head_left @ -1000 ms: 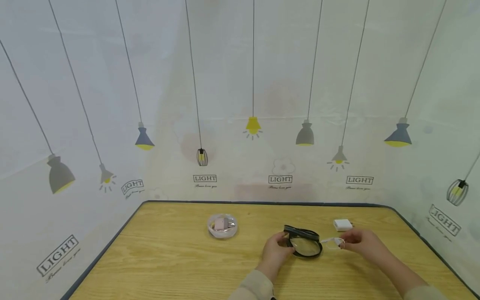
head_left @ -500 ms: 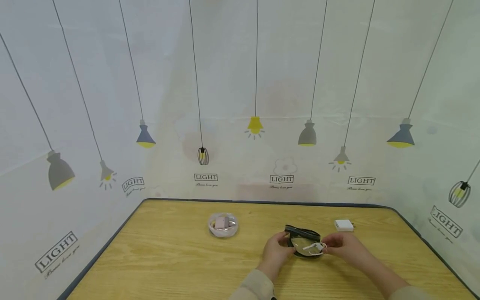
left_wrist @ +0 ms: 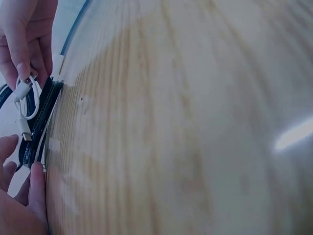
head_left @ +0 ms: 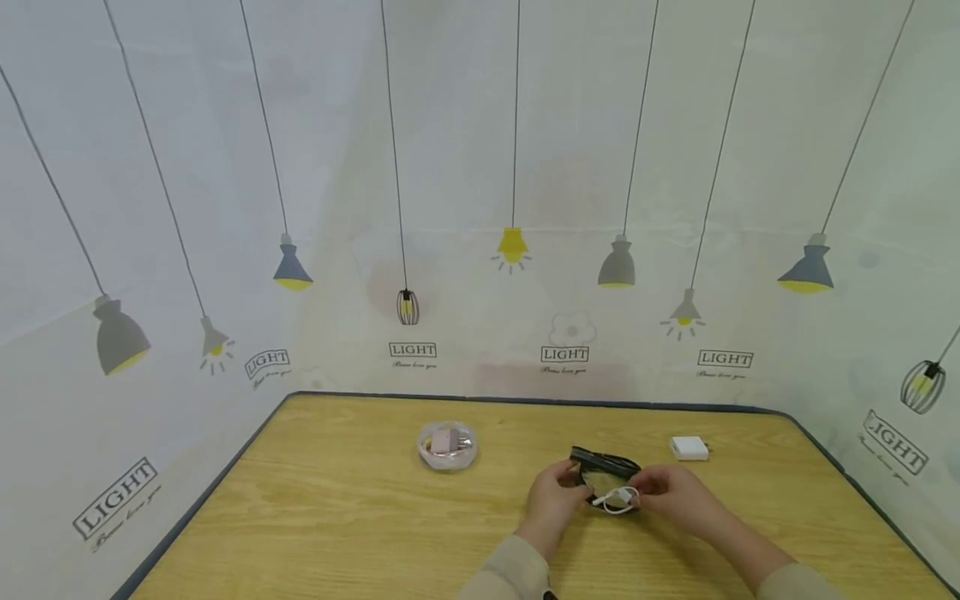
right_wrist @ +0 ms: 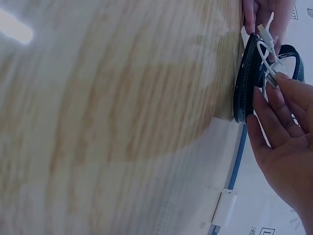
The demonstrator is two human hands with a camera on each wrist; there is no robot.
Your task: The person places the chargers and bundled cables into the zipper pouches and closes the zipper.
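In the head view a round black-edged case [head_left: 606,462] with a clear middle sits right of centre on the table, its zipped rim parted. My left hand [head_left: 551,504] grips its left side between thumb and fingers. Over the case, my right hand [head_left: 678,497] pinches a small looped white charging cable [head_left: 617,501] by one plug. The right wrist view shows the cable [right_wrist: 266,49] between thumb and fingertips, other fingers against the dark rim [right_wrist: 243,93]. In the left wrist view, the cable's free USB-C plug [left_wrist: 24,129] hangs before the zipper teeth.
A white wall charger [head_left: 689,448] lies behind my right hand. Farther left stands a round clear coil or pouch [head_left: 437,464] with a pink and grey plug [head_left: 446,441] inside. The wooden table [head_left: 337,517] ends at a dark edge against the printed wall covering.
My right hand has moved left with the white cable, from beside the case to over it. The left hand keeps its grip on the case.
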